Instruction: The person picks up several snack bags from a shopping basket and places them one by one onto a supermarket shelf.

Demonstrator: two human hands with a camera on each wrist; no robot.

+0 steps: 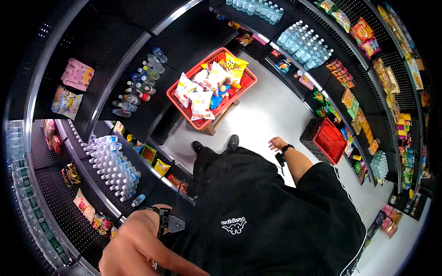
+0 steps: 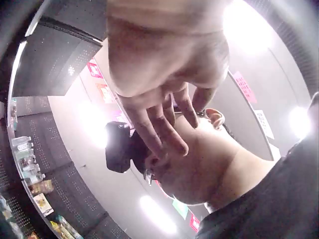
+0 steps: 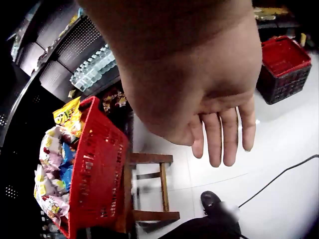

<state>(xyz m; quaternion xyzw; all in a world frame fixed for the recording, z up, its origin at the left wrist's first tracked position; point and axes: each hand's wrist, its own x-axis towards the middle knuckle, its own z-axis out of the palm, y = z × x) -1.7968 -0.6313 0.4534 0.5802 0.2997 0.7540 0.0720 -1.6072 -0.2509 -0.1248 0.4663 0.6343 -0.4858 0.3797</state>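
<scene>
My left hand (image 1: 142,248) is raised close to the camera at the lower left of the head view. In the left wrist view the same hand (image 2: 169,64) hangs its loosely bent fingers in front of the head, near a black head-worn device (image 2: 118,147); whether they touch the face I cannot tell. My right hand (image 1: 277,144) hangs low at my side, holding nothing; its fingers (image 3: 229,137) point downward, relaxed, in the right wrist view. Ahead, a red basket (image 1: 252,79) full of snack bags (image 1: 201,103) rests on a wooden stool (image 1: 209,129), apart from both hands.
Black shelves with water bottles (image 1: 115,165) and snack packs stand on the left. More shelves curve along the right, with bottles (image 1: 304,43) and bags (image 1: 362,30). A red and black basket (image 1: 330,139) stands on the pale floor (image 1: 258,115) at the right. A black cable (image 3: 279,179) trails near the shoe.
</scene>
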